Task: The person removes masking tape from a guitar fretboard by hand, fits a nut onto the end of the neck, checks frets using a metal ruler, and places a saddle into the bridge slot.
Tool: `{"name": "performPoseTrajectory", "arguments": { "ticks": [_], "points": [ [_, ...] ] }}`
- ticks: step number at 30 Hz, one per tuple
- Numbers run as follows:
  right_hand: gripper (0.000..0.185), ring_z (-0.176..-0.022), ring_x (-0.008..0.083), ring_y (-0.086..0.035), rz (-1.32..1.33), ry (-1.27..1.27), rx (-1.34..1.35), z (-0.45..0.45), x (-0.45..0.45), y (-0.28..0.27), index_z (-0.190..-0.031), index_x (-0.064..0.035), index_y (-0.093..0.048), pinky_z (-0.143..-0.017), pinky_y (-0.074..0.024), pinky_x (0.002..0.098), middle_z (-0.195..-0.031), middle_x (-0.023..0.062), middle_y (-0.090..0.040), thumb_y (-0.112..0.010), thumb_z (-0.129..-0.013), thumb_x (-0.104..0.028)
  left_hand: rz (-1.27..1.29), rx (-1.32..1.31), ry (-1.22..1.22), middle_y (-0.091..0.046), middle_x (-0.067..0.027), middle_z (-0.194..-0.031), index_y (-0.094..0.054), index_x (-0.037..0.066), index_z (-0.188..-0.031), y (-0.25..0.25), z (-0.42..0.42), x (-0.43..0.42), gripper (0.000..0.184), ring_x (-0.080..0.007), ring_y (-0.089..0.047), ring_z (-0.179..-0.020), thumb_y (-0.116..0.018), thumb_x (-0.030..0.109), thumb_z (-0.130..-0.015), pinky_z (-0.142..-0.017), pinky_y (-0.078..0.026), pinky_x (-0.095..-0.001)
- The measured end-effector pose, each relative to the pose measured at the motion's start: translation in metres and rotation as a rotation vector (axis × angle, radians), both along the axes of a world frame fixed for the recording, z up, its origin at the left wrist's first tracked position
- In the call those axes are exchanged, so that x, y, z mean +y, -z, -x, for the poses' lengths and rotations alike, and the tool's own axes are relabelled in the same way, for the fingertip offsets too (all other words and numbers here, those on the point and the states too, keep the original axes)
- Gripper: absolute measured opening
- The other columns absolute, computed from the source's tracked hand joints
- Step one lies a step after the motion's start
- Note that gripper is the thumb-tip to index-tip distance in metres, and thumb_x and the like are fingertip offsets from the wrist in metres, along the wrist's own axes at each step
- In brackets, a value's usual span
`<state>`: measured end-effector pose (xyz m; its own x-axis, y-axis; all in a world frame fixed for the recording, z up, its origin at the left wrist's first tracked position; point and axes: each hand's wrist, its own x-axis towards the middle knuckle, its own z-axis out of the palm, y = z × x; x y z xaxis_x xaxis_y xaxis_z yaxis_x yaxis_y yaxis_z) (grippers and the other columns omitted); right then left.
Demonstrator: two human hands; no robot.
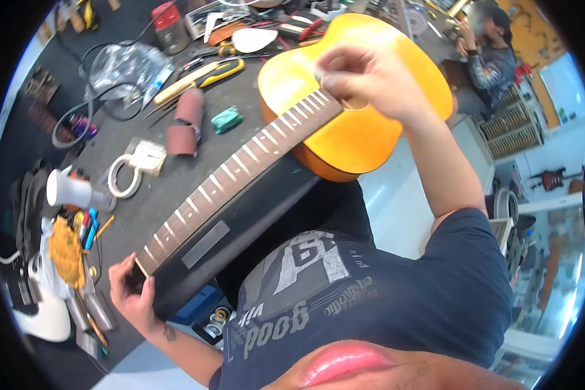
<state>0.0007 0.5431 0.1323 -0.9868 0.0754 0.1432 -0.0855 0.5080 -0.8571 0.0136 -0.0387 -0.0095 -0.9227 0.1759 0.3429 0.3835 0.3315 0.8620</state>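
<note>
An acoustic guitar with a glossy yellow-orange body (377, 146) lies across the bench edge, soundboard up. Its dark fretboard (244, 166) runs down to the left, crossed by pale strips, and no strings are visible. My left hand (135, 296) is closed around the narrow end of the neck, thumb on one edge and fingers on the other. Over the soundhole end of the fretboard, my right hand (370, 81) has its fingers pinched together. Something small and greyish may be between those fingertips, but it is blurred. The hand partly covers the soundhole.
Around the neck on the dark bench are a masking tape roll (125, 175), sandpaper rolls (185, 123), a green wrapped piece (227, 120), a yellow-black cutter (220, 73) and a white cup (68, 188). Another person (491, 58) sits at the upper right.
</note>
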Motion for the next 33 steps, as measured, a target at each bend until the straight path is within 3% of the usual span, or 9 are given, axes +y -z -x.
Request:
{"name": "performPoseTrajectory", "arguments": {
  "ticks": [2,5,8,9,19,33],
  "points": [
    [0.028,-0.097,0.0148,-0.078,-0.202,0.238,0.225,-0.002,0.066,0.016,-0.128,-0.0024,-0.081,-0.087,-0.0629,0.032,-0.109,0.005,-0.082,-0.077,-0.1,-0.004,0.002,-0.006,0.03,-0.068,-0.0151,-0.133,-0.068,0.001,-0.134,0.005,0.0,-0.007,0.053,-0.0248,-0.064,-0.125,-0.086,0.004,-0.084,-0.111,-0.048,-0.0375],
    [0.026,-0.091,0.023,-0.081,-0.541,0.573,0.149,-0.021,0.113,0.018,-0.123,-0.0076,-0.084,-0.086,-0.0633,0.0372,-0.104,0.0113,-0.085,-0.078,-0.099,-0.014,0.006,0.008,0.046,-0.067,-0.0153,-0.136,-0.067,0.001,-0.136,0.004,0.001,-0.006,0.051,-0.024,-0.063,-0.125,-0.083,0.002,-0.087,-0.11,-0.048,-0.0357],
    [0.028,-0.092,0.0276,-0.081,-0.655,0.662,0.072,-0.027,0.137,0.026,-0.123,-0.0112,-0.085,-0.089,-0.063,0.0393,-0.105,0.0141,-0.085,-0.076,-0.098,-0.019,0.015,0.002,0.047,-0.067,-0.0151,-0.136,-0.067,0.0,-0.135,0.005,0.002,-0.008,0.05,-0.0243,-0.064,-0.126,-0.082,0.002,-0.088,-0.111,-0.048,-0.0358],
    [0.029,-0.093,0.0308,-0.08,-0.689,0.671,0.066,-0.026,0.145,0.03,-0.122,-0.0116,-0.085,-0.091,-0.0628,0.0412,-0.104,0.0153,-0.085,-0.075,-0.098,-0.024,0.019,0.005,0.052,-0.066,-0.0151,-0.136,-0.067,0.0,-0.135,0.006,0.003,-0.008,0.049,-0.025,-0.064,-0.128,-0.082,0.002,-0.089,-0.112,-0.048,-0.0368],
    [0.028,-0.098,0.033,-0.081,-0.603,0.673,0.145,-0.018,0.155,0.057,-0.121,-0.0126,-0.088,-0.097,-0.0619,0.0428,-0.108,0.0183,-0.084,-0.075,-0.098,-0.023,0.015,-0.009,0.043,-0.064,-0.0146,-0.136,-0.067,-0.001,-0.136,0.005,0.0,-0.009,0.046,-0.0269,-0.066,-0.132,-0.081,0.002,-0.092,-0.112,-0.051,-0.0385],
    [0.023,-0.104,0.0362,-0.079,-0.801,0.658,0.152,-0.011,0.145,0.057,-0.117,-0.011,-0.089,-0.099,-0.0609,0.0437,-0.113,0.0186,-0.083,-0.077,-0.099,-0.018,0.037,-0.013,0.026,-0.064,-0.0135,-0.134,-0.067,-0.001,-0.135,0.004,-0.001,-0.008,0.046,-0.028,-0.066,-0.133,-0.081,0.002,-0.091,-0.114,-0.05,-0.0402]
  ]
}}
